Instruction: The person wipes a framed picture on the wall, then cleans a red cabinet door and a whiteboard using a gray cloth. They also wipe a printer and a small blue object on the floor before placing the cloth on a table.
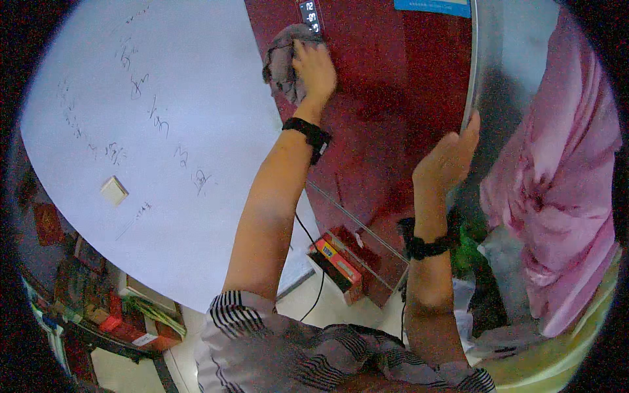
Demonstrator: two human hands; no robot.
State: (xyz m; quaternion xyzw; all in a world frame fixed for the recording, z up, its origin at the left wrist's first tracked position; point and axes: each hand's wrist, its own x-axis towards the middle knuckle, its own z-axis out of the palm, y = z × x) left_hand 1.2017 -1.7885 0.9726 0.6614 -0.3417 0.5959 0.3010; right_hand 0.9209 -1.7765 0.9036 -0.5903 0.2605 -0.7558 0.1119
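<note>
My left hand (317, 71) presses a crumpled grey cloth (285, 61) against a glossy dark red panel (373, 132), which looks like a refrigerator door. Just beyond the cloth, a lit digital display (310, 17) is set in that panel. My right hand (444, 159) holds the panel's silvery side edge (474, 64); its fingers are partly hidden there. Both wrists wear black bands.
Left of the panel stands a white board (206, 98) with handwriting and a pale square block (114, 190). Boxes (339, 265) and a black cable (322, 282) lie low in front. Pink fabric (555, 182) hangs at right, and more boxes (132, 329) stand lower left.
</note>
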